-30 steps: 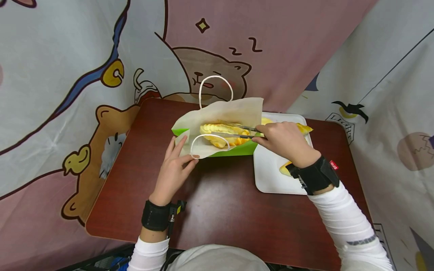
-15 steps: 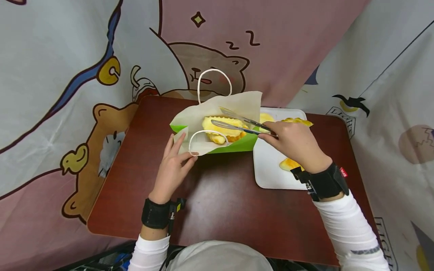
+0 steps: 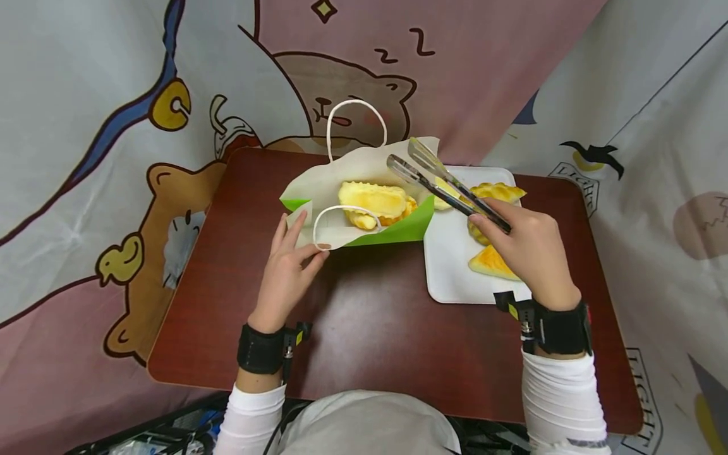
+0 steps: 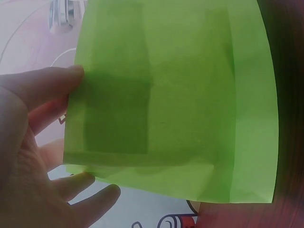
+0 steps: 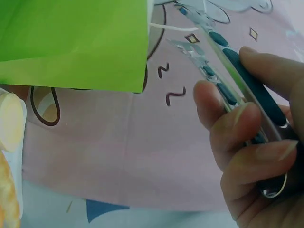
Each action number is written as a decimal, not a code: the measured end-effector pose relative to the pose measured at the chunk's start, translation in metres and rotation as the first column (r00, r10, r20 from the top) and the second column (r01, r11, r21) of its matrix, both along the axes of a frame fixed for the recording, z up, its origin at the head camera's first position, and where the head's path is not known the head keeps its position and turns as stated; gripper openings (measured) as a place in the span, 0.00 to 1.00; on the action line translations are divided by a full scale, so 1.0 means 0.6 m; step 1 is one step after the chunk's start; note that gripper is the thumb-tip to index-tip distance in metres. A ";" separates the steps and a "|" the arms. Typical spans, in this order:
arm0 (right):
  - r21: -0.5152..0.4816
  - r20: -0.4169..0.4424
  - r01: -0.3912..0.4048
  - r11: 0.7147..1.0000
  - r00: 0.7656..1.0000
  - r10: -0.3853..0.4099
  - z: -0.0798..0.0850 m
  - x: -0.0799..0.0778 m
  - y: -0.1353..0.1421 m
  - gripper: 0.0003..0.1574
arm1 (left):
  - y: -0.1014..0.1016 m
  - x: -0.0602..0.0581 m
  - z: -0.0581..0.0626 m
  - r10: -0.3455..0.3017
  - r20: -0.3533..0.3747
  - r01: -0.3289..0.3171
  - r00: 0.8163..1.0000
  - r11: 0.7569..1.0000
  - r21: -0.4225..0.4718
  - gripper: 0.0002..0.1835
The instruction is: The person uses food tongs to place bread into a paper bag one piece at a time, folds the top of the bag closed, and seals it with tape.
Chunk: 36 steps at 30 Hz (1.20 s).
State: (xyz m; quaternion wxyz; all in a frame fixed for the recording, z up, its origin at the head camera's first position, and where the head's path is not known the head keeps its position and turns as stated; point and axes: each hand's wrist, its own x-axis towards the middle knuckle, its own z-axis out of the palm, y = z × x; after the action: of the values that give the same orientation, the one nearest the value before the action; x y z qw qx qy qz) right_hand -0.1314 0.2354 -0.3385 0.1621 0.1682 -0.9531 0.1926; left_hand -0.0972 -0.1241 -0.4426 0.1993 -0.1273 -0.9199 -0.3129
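Note:
A paper bag (image 3: pixel 398 231), green outside and white inside, stands open-topped on the table. My left hand (image 3: pixel 287 278) pinches its near left edge, the thumb on the green face in the left wrist view. Inside lie yellow bread pieces (image 3: pixel 372 197), the top one long with a ridged edge. My right hand (image 3: pixel 531 243) grips metal tongs (image 5: pixel 254 90) by their dark handle. The tips of the tongs are spread, with nothing between them, and overlap the bag's back right corner in the head view.
A white tray (image 3: pixel 446 278) right of the bag bears several pastries, among them a triangular one (image 3: pixel 491 263) and a ridged one (image 3: pixel 495 191). The bag's white cord handles (image 3: pixel 357 101) loop up. A printed curtain hangs behind the brown table (image 3: pixel 364 328).
The right hand has drawn the tongs up and right, out of the bag, and their arms have spread. The bread stays inside. The left hand keeps its hold on the bag.

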 end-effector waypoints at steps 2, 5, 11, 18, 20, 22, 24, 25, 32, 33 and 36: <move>-0.028 -0.004 0.034 0.999 0.999 -0.034 -0.002 0.006 0.005 0.27 | 0.002 -0.002 0.000 -0.001 -0.005 0.001 1.000 1.000 0.003 0.06; -0.059 0.001 0.082 0.995 0.997 -0.082 -0.007 0.015 0.014 0.28 | 0.004 -0.003 0.000 -0.003 -0.007 0.003 1.000 1.000 0.004 0.06; -0.112 0.060 0.195 0.974 0.980 -0.189 -0.023 0.032 0.033 0.30 | 0.008 -0.006 0.000 -0.006 0.000 0.006 1.000 1.000 0.004 0.06; -0.193 0.210 0.447 0.874 0.889 -0.408 -0.060 0.063 0.074 0.34 | 0.012 -0.008 -0.005 -0.017 0.003 0.017 1.000 1.000 0.004 0.07; -0.186 0.264 0.520 0.834 0.844 -0.467 -0.071 0.070 0.091 0.35 | 0.013 -0.009 -0.006 -0.019 0.005 0.019 1.000 1.000 0.007 0.07; -0.153 0.315 0.580 0.800 0.796 -0.517 -0.080 0.075 0.108 0.37 | 0.014 -0.009 -0.007 -0.018 0.009 0.018 1.000 1.000 0.011 0.07; -0.116 0.351 0.624 0.773 0.753 -0.556 -0.087 0.081 0.123 0.38 | 0.014 -0.010 -0.007 -0.018 0.012 0.018 1.000 1.000 0.012 0.07; -0.103 0.369 0.642 0.760 0.734 -0.570 -0.091 0.085 0.131 0.39 | 0.014 -0.010 -0.007 -0.018 0.014 0.017 1.000 1.000 0.013 0.07; -0.048 0.484 0.719 0.693 0.624 -0.614 -0.115 0.114 0.171 0.41 | 0.012 -0.010 -0.004 -0.003 0.024 0.003 1.000 1.000 0.017 0.06; -0.039 0.495 0.721 0.692 0.615 -0.614 -0.119 0.117 0.175 0.42 | 0.012 -0.011 -0.003 0.000 0.024 -0.001 1.000 1.000 0.017 0.06; -0.015 0.541 0.731 0.682 0.579 -0.609 -0.129 0.126 0.188 0.44 | 0.011 -0.011 -0.003 0.004 0.020 -0.004 1.000 1.000 0.023 0.06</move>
State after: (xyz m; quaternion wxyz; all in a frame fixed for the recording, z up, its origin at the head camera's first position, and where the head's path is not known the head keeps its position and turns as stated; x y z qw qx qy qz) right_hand -0.0557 0.3484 -0.4159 -0.0080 -0.2831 -0.9219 0.2644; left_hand -0.1039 -0.1175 -0.4445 0.1922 -0.1201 -0.9184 -0.3242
